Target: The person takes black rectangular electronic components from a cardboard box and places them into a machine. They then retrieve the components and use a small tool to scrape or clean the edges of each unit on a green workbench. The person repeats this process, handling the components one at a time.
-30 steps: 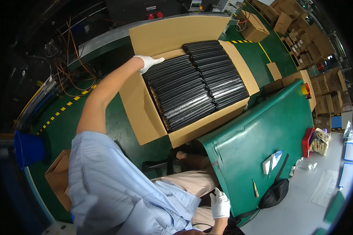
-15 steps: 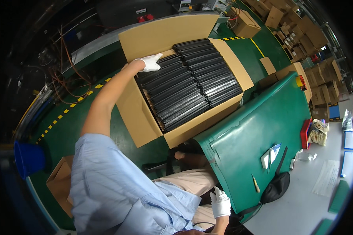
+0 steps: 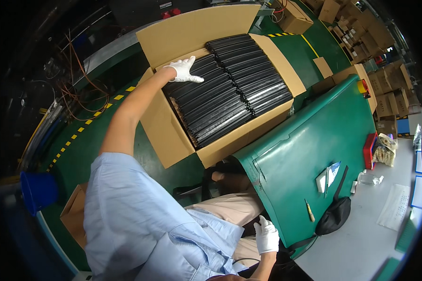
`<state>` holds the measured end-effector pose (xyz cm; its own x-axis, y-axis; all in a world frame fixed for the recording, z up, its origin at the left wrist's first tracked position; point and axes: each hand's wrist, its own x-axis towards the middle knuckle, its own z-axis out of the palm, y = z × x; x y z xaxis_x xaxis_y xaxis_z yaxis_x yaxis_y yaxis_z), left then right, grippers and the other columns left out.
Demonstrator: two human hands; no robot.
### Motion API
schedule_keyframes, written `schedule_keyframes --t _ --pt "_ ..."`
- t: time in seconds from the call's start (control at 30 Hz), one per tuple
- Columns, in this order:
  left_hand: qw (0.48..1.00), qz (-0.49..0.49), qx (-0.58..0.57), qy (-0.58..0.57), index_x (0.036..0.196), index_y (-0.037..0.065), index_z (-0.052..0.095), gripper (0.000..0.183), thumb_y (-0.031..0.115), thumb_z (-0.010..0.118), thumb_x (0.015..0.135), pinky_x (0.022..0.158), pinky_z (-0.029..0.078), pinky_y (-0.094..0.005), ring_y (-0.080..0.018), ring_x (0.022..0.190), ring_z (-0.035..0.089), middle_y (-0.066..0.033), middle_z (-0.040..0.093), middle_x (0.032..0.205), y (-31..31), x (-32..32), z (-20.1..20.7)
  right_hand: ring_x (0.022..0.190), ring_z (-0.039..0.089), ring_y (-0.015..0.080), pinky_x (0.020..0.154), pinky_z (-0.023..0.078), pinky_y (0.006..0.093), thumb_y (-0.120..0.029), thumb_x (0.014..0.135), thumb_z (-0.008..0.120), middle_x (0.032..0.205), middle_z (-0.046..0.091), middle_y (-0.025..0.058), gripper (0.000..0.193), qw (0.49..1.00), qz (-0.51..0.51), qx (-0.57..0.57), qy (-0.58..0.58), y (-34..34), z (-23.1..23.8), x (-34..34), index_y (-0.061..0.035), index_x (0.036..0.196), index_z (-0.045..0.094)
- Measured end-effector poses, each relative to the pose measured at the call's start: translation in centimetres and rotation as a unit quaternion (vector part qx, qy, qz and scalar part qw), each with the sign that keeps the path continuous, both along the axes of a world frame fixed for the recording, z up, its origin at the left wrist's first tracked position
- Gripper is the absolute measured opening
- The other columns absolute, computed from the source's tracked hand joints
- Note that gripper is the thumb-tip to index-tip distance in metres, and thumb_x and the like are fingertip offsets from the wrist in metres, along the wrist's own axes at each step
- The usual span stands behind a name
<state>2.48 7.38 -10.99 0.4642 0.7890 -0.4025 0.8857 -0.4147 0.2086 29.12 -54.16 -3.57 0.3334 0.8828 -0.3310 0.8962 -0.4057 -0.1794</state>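
My left hand (image 3: 186,70), in a white glove, reaches to the far left part of an open cardboard box (image 3: 220,149). Its fingers and thumb are spread over the black strips (image 3: 225,93), with nothing in its grasp. Long, dark and ridged, these strips lie packed in two side-by-side rows inside the box. Low in the view, my right hand (image 3: 267,236), also gloved in white, is beside the near edge of the green-covered table (image 3: 290,164). Its fingers are loosely bent and apart, and I see nothing held in them.
On the table lie a yellow-handled tool (image 3: 310,211), a black pouch (image 3: 334,216) and a white packet (image 3: 327,178). A red bin (image 3: 370,151) stands farther right. At left are a blue bucket (image 3: 38,192) and another carton (image 3: 74,213). Raised box flaps (image 3: 197,33) surround the strips.
My left hand has shifted slightly and its thumb now spreads out over the strips. The whole scene sits a little higher in view. My right hand stays by the table edge.
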Motion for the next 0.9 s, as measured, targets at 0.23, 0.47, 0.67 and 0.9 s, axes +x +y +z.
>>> schedule_keyframes --t 0.23,0.47,0.67,0.9 --pt "0.981 -0.105 -0.131 0.096 0.162 0.015 -0.013 0.162 0.034 0.102 0.05 0.126 0.025 -0.0381 -0.0294 0.156 0.015 -0.0161 0.006 0.17 1.5 -2.5 2.8 0.09 0.07 0.0357 0.079 0.057 0.0446 -0.021 0.092 0.069 0.103 0.072 0.0157 0.032 1.0 -0.004 -0.006 0.004 -0.4 -0.4 0.2 -0.0088 0.122 0.066" --pt "0.981 -0.114 -0.096 0.122 0.16 0.021 -0.021 0.173 0.009 0.103 0.04 0.124 0.03 -0.0385 -0.0273 0.156 0.018 -0.0147 0.002 0.171 0.8 -3.9 1.2 0.091 0.07 0.0363 0.08 0.057 0.0454 -0.022 0.093 0.069 0.103 0.072 0.0165 0.032 1.0 0.007 0.004 0.003 -0.3 -0.2 0.3 -0.0078 0.121 0.067" --pt "0.981 -0.132 -0.093 0.11 0.16 0.02 -0.02 0.169 0.004 0.101 0.043 0.124 0.031 -0.0365 -0.0268 0.155 0.021 -0.0147 0.001 0.171 0.3 -5.6 2.1 0.091 0.07 0.0363 0.079 0.057 0.0455 -0.022 0.093 0.069 0.103 0.072 0.0162 0.031 1.0 -0.011 -0.012 0.014 -0.2 0.2 -0.6 -0.0079 0.121 0.067" --pt "0.973 -0.217 -0.054 0.05 0.163 0.011 -0.003 0.14 0.003 0.093 0.061 0.124 0.032 -0.0369 -0.0291 0.15 0.032 -0.0189 0.02 0.167 -0.5 -0.3 4.3 0.101 0.067 0.0348 0.088 0.052 0.0453 -0.026 0.095 0.066 0.11 0.07 0.0153 0.035 0.993 -0.108 -0.017 0.031 -2.9 2.7 -1.5 -0.0093 0.126 0.065"
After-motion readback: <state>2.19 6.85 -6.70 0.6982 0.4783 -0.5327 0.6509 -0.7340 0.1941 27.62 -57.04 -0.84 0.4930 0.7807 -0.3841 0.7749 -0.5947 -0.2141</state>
